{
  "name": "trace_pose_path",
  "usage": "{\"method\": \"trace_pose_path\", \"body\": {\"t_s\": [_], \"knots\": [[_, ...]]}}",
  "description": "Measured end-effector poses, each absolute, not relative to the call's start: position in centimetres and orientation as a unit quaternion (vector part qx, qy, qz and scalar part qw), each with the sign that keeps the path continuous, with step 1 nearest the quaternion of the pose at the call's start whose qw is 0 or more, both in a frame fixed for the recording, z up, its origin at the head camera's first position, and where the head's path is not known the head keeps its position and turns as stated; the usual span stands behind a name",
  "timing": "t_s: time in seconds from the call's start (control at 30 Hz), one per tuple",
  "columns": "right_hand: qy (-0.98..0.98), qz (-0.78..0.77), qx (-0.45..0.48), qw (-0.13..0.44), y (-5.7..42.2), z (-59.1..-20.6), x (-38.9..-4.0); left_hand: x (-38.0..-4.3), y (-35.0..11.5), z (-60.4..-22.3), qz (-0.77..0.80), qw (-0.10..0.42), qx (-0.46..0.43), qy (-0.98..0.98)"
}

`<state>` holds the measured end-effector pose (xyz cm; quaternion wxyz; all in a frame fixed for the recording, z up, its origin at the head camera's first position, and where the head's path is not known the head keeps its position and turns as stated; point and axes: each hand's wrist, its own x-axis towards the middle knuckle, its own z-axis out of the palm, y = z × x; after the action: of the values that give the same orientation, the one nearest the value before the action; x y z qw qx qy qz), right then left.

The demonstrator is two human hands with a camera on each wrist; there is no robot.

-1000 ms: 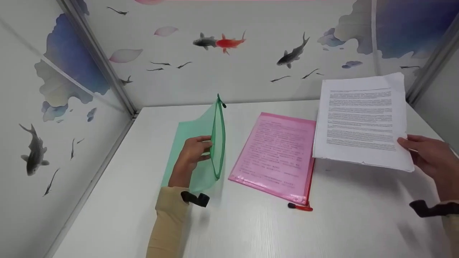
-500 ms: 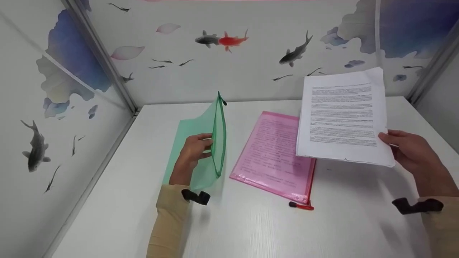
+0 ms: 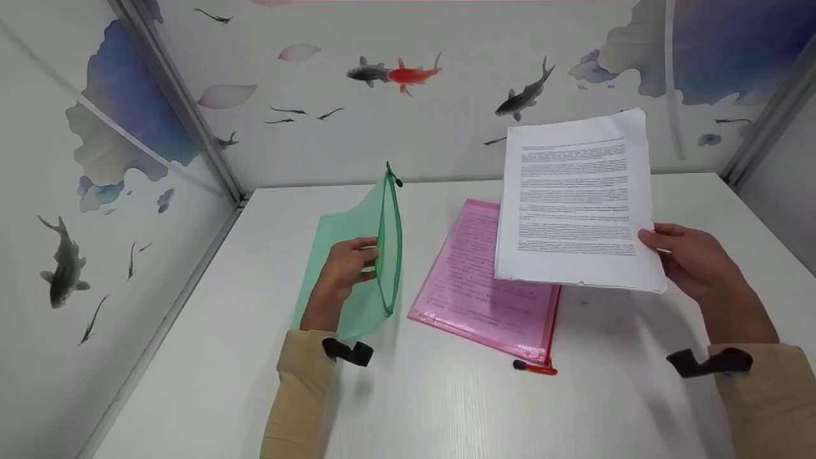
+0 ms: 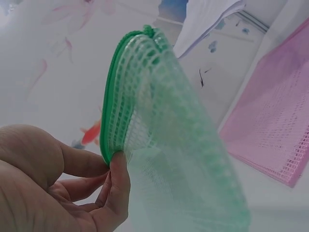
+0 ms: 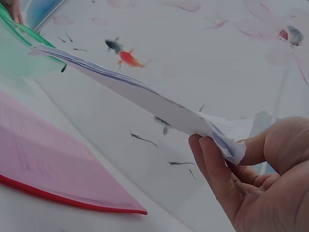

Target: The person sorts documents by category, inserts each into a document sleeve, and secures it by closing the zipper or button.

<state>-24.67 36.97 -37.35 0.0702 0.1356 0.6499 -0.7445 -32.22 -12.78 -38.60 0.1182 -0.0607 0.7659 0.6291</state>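
My left hand (image 3: 347,264) pinches the edge of a green mesh zipper pouch (image 3: 344,229), whose zipped side gapes toward the right. In the left wrist view, thumb and fingers hold the pouch's green zipper rim (image 4: 110,111). My right hand (image 3: 692,258) grips a stack of printed paper (image 3: 574,197) by its right edge, thumb on top and fingers beneath. The stack is raised and tilted, overlapping a pink zipper pouch (image 3: 472,287) in the head view. Seen from the right wrist, the paper (image 5: 140,94) shows edge-on as several layers, bent near the fingers.
The pink pouch, with printed sheets inside, lies on the white table (image 3: 446,408). Its red zipper pull (image 3: 535,368) sticks out at the near corner. A white back wall (image 3: 446,140) painted with fish rises behind the table, and a side wall (image 3: 64,357) stands at left.
My right hand has carried the paper stack leftward and slightly up, from beside the pink pouch to over its right part. The left hand and green pouch have stayed in place.
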Motion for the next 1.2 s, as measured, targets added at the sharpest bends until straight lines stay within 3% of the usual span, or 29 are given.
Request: {"method": "trace_pose_path", "body": {"t_s": [1.2], "knots": [[0.721, -0.683, 0.062, 0.1, 26.5, -36.1, -27.3, -32.1, -12.2, -38.5, 0.626, 0.112, -0.046, 0.771]]}}
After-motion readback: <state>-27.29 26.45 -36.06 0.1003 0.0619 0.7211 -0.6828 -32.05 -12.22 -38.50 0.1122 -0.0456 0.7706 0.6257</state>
